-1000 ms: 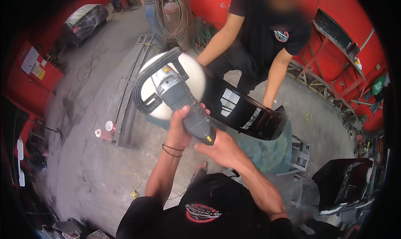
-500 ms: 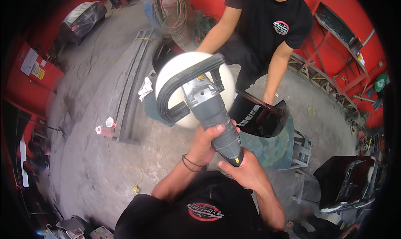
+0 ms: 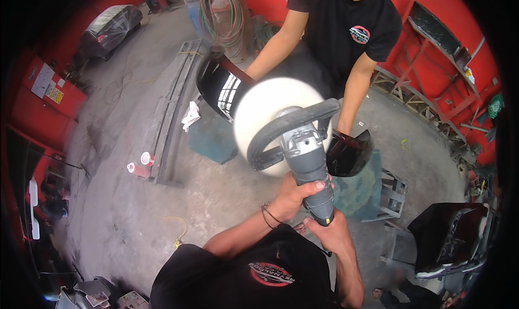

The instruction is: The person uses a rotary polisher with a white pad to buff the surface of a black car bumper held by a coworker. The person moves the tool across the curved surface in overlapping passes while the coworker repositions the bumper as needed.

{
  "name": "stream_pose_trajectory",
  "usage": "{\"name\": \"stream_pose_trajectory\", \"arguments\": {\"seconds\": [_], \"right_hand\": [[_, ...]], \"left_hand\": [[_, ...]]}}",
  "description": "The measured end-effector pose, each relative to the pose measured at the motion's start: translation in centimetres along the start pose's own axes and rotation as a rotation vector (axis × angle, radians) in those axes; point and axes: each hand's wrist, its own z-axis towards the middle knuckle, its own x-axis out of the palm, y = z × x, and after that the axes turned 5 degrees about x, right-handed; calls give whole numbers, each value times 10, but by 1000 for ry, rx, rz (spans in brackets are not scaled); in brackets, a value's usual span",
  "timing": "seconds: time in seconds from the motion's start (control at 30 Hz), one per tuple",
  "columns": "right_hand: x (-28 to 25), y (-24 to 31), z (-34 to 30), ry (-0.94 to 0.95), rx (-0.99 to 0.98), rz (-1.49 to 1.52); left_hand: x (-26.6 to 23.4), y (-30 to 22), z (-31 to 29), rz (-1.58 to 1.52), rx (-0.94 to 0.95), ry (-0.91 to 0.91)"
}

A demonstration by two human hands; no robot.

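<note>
Grey concrete floor [image 3: 216,201], red walls [image 3: 32,114] (both hands [image 3: 311,214] grip polisher [image 3: 303,152])

The polisher [image 3: 303,147] sits centre, its pad [image 3: 273,120] in front of the panel [image 3: 227,87]; a co-worker [image 3: 346,33] stands behind the panel, cans [image 3: 141,166] lie on the floor to the left, a stool [image 3: 392,193] to the right

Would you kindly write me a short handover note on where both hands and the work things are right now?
Left hand: wrapped round the grey polishing machine's body, below its black loop handle.
Right hand: gripping the machine's rear end.
Round white polishing pad: raised in the air, off the work.
Glossy black car body panel: lying ahead, steadied by a co-worker's hand.
Done: machine firmly held.
Left: pad is not yet on the panel.
</note>
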Motion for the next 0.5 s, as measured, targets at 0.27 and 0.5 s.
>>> {"name": "stream_pose_trajectory", "arguments": {"seconds": [0.27,0.5], "right_hand": [[-6,-102,19,-15,62,170],[58,-196,54,-110,-71,390]], "left_hand": [[8,59,9,199,-117,54],[-8,96,3,483,-174,60]]}}
